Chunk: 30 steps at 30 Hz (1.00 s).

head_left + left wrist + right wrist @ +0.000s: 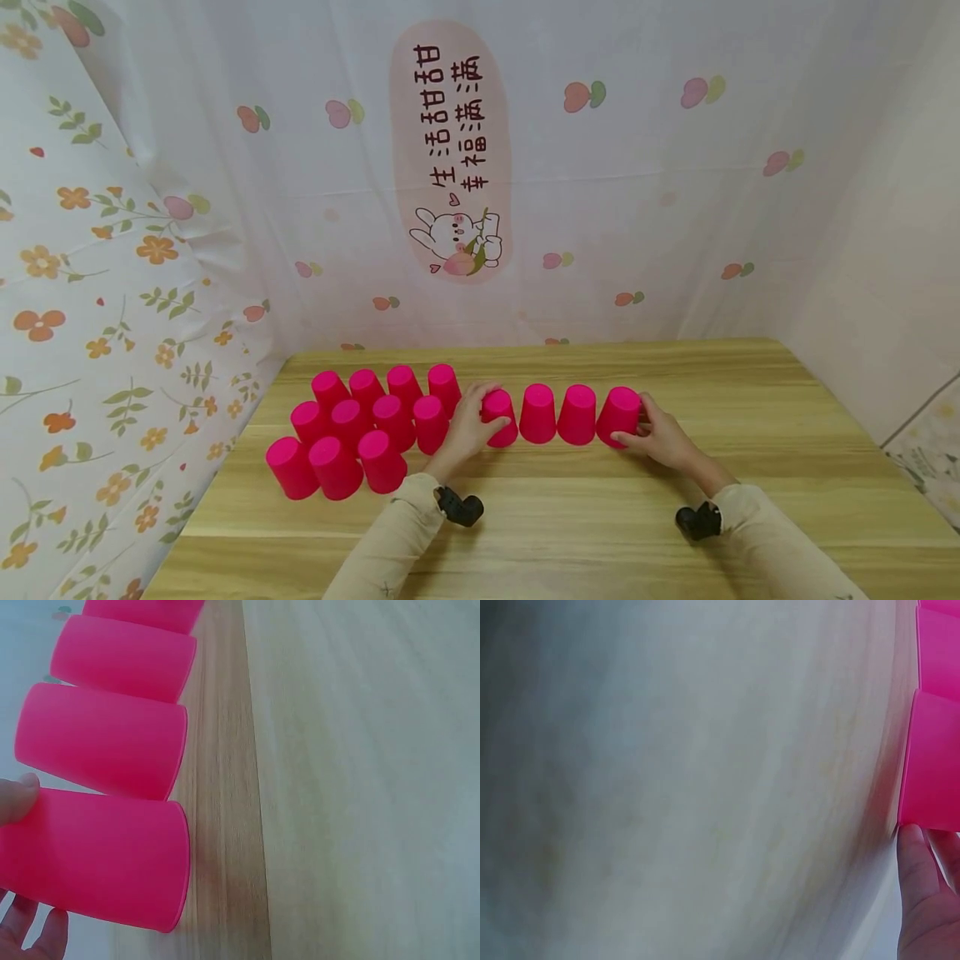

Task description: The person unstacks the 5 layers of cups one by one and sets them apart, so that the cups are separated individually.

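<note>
Several bright pink plastic cups stand upside down in a short row across the table. My left hand (467, 429) holds the leftmost cup (500, 421) of this row, thumb on one side and fingers on the other. In the left wrist view the same cup (97, 859) lies between thumb and fingertips. At the row's other end, my right hand (663, 440) has its thumb and fingers about the rightmost cup (620, 415). The right wrist view catches only part of that cup (934, 765), with fingers against its side. Between them stand two more cups, a left one (537, 414) and a right one (577, 415).
Left of my left hand, several more pink cups (330, 468) stand upside down in three rows on the wooden table (570, 517). A patterned cloth (637, 208) hangs behind the table's back edge, and a floral cloth (112, 292) on the left.
</note>
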Tool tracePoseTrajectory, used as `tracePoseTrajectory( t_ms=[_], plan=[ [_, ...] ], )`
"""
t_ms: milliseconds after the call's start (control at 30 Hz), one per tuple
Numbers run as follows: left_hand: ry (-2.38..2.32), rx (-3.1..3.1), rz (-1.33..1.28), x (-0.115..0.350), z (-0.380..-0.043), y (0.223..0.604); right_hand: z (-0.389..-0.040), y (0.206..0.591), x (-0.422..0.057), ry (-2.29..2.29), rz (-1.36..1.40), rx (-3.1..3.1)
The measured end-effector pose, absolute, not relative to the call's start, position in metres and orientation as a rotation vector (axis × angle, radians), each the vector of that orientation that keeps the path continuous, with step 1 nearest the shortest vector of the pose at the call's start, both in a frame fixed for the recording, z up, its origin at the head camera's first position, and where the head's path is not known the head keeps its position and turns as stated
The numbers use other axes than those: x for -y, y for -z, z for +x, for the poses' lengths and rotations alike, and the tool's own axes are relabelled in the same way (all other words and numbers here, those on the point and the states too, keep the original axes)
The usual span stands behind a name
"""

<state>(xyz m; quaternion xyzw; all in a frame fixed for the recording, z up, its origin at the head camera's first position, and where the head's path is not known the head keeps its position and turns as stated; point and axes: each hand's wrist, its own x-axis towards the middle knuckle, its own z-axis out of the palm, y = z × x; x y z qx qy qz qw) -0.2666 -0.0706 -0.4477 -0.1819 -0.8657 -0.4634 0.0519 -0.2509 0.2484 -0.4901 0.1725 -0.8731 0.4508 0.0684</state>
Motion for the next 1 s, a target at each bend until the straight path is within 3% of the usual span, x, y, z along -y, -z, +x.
tracePoseTrajectory(
  t_ms=[267,633,1000],
  plan=[
    [1.520,2.526,-0.539,0.092,-0.249,0.435,-0.250,0.491,-0.247,-1.367,0.530,2.622],
    [1.265,2.669,-0.623,0.145,-0.222,0.421,-0.251,0.490,-0.249,-1.383,0.530,2.629],
    [1.149,2.817,-0.621,0.166,-0.211,0.414,-0.251,0.491,-0.250,-1.367,0.536,2.631]
  ],
)
